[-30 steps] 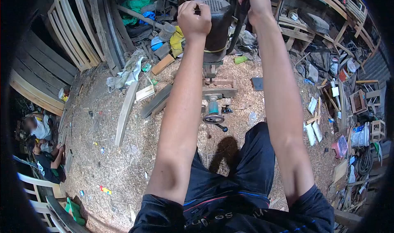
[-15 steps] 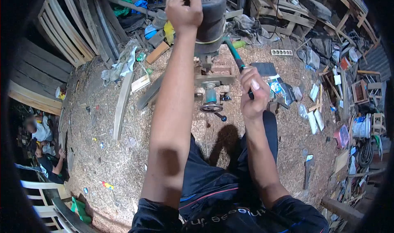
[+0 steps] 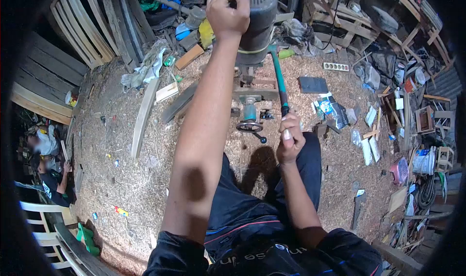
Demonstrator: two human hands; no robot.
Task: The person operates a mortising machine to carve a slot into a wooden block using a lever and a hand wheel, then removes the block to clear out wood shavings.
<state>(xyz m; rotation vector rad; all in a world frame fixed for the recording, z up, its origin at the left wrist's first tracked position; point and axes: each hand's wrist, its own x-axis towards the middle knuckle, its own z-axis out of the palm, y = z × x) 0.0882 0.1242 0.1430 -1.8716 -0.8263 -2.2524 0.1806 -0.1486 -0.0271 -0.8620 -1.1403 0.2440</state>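
Pulled lower, the green lever point(image 3: 279, 84) is gripped by the right hand point(image 3: 290, 142), the left hand point(image 3: 226, 13) clenched on the motor housing point(image 3: 256, 16); a slip could jolt the bit below.

Person, head-camera view: bare forearms, left hand point(image 3: 227, 13) and right hand point(image 3: 290, 142) ungloved. Black short-sleeved shirt with blue piping and pale lettering across the front, partly legible. Dark shorts with thin red and blue trim lines.

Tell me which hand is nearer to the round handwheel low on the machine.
Right. The right hand grips the green lever's end just beside the handwheel. The left hand is far above it, clenched at the motor housing top.
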